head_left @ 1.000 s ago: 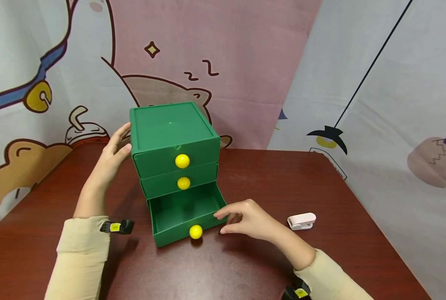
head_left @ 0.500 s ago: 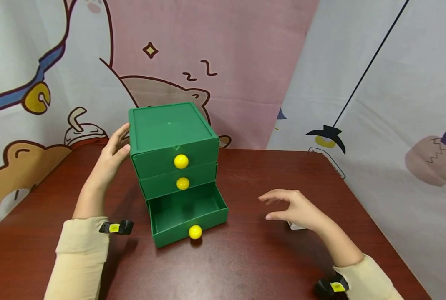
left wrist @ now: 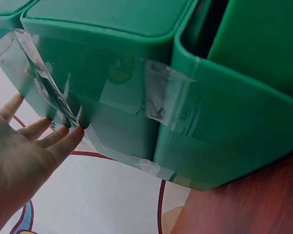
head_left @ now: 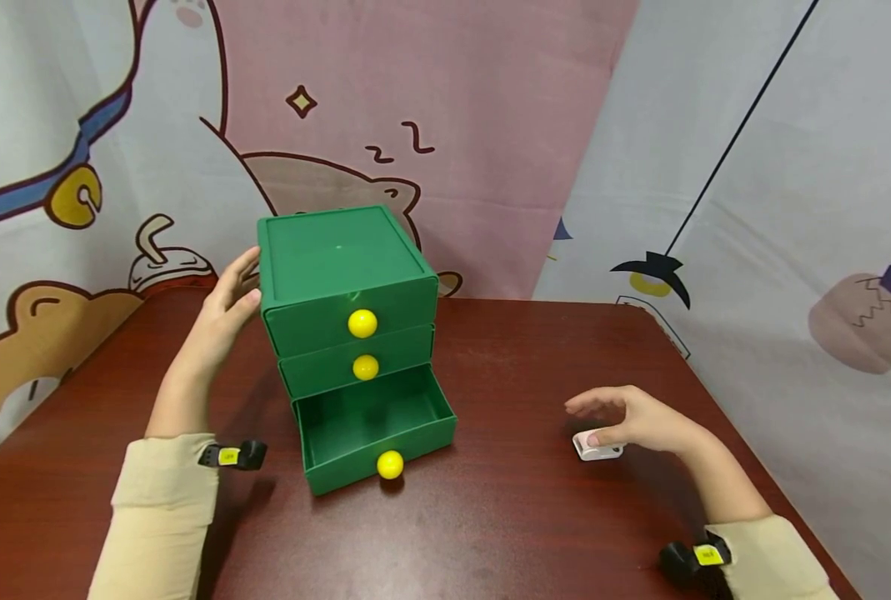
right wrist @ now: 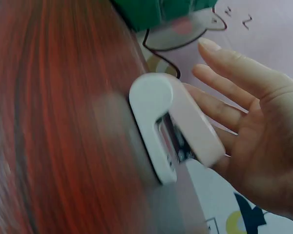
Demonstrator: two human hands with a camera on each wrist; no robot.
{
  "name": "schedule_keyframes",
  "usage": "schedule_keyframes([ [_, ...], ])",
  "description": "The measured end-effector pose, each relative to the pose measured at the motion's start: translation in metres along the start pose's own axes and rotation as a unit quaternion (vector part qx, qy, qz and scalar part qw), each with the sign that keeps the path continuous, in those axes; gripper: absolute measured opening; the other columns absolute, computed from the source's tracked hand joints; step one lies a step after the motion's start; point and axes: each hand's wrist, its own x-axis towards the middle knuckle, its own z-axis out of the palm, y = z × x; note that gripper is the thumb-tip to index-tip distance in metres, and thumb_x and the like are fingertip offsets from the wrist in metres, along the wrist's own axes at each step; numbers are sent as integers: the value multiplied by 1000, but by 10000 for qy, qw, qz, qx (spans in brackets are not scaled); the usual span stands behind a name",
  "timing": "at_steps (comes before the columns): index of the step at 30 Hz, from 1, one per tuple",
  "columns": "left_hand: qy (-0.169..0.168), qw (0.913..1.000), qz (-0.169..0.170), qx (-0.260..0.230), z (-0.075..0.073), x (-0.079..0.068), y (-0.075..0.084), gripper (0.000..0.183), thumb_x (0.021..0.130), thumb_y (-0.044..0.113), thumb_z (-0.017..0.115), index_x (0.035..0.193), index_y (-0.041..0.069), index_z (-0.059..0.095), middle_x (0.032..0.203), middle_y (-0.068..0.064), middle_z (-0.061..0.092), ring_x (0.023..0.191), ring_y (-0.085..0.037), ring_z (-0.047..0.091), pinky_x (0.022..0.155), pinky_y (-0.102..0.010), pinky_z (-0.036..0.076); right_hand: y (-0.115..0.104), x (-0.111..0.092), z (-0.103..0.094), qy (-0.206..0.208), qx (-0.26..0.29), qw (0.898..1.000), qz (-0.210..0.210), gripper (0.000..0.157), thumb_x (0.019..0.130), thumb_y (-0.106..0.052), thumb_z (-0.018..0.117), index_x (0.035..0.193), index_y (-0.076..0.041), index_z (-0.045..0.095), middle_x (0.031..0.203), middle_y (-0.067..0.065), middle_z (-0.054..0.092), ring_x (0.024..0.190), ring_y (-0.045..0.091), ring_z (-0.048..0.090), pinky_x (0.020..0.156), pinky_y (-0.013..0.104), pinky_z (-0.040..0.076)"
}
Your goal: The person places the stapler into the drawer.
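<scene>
A green cabinet (head_left: 340, 250) of three drawers with round yellow knobs stands left of centre. Its bottom drawer (head_left: 373, 417) is pulled out and bare inside; the two upper ones are closed. My left hand (head_left: 220, 312) rests its fingertips against the cabinet's left side, fingers fairly straight, near clear tape (left wrist: 53, 92) in the left wrist view. To the right, my right hand (head_left: 628, 418) hovers over a small white and pale pink stapler (right wrist: 154, 105). Its fingers are spread, with the thumb overlapping the stapler in the head view and nothing gripped.
Everything stands on a dark red-brown wooden table (head_left: 490, 533). Behind it hangs a cartoon-printed curtain (head_left: 490, 125), close to the table's far edge. The pulled-out drawer juts toward the front, its yellow knob (head_left: 390, 465) low over the tabletop.
My right hand has left the bottom drawer's right front corner and moved right, to above the stapler. The left hand, the cabinet and the pulled-out drawer have stayed put.
</scene>
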Motion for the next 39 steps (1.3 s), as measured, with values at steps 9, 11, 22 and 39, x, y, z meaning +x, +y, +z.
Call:
schedule_keyframes([
  [9,-9,10000,-11,62,-1,0,0,60,99,19,47,154,14,22,154,-14,20,136,-27,24,93,-17,35,19,-7,-4,-437,526,9967,430,41,83,-8,74,121,2,61,113,19,62,85,17,60,69,31,52],
  [11,-17,10000,-4,67,0,0,1,61,99,19,47,154,14,21,154,-15,20,136,-27,24,93,-17,36,21,-8,-4,-413,521,9968,446,37,83,-8,74,118,0,64,107,16,64,83,18,59,68,31,51],
  [22,20,10000,8,73,0,-1,1,60,99,18,46,153,14,23,153,-15,21,135,-27,24,93,-17,36,26,-4,0,-219,325,9991,-164,19,83,-6,73,102,-8,73,98,8,68,80,17,60,66,31,51],
  [39,13,10000,3,17,0,0,0,60,99,18,46,154,14,22,154,-15,20,135,-25,25,93,-17,35,-16,20,21,448,445,9905,-1221,26,81,1,74,106,-5,73,100,8,66,83,21,60,65,31,51],
])
